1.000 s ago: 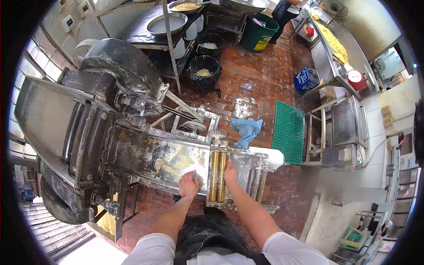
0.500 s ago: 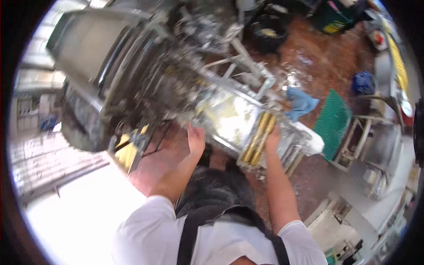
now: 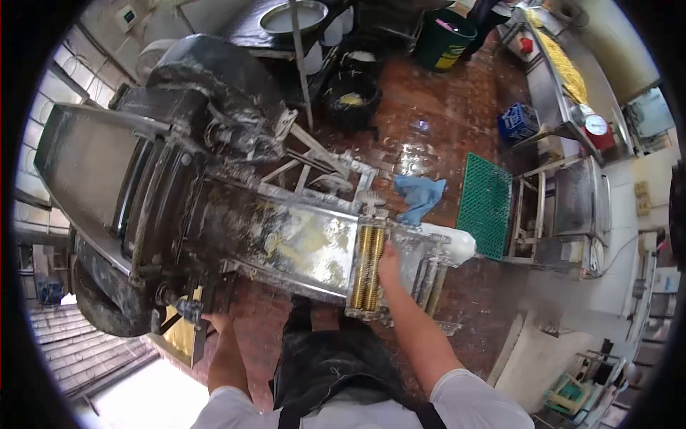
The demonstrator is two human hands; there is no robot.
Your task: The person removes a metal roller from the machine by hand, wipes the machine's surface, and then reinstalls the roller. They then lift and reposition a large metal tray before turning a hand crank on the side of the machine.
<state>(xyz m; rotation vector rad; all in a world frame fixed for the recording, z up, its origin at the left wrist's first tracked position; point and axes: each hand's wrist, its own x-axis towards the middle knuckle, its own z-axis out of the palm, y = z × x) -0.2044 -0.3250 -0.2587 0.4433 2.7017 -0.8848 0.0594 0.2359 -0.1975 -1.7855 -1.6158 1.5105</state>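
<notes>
A long metal machine point(image 3: 314, 247) with a smeared, shiny bed lies across the view in front of me. At its right end two ribbed brass rollers point(image 3: 368, 268) sit side by side. My right hand point(image 3: 388, 263) rests against the right side of the rollers; its finger shape is partly hidden. My left hand point(image 3: 220, 322) is at the machine's lower left side, beside a metal knob point(image 3: 189, 310) and a dark bracket, its fingers too small to make out. Below the knob is a yellow panel point(image 3: 180, 337).
Beyond the machine are a blue cloth point(image 3: 419, 196), a green perforated mat point(image 3: 484, 207), a blue crate point(image 3: 518, 121), black buckets point(image 3: 351, 99) and a green bin point(image 3: 443, 41). A person point(image 3: 488, 18) stands behind the bin. A metal bench point(image 3: 532, 75) is at the right.
My left hand has moved left and down, from beside the machine's bed to near the knob. My right hand stays by the rollers. The view has turned and shifted.
</notes>
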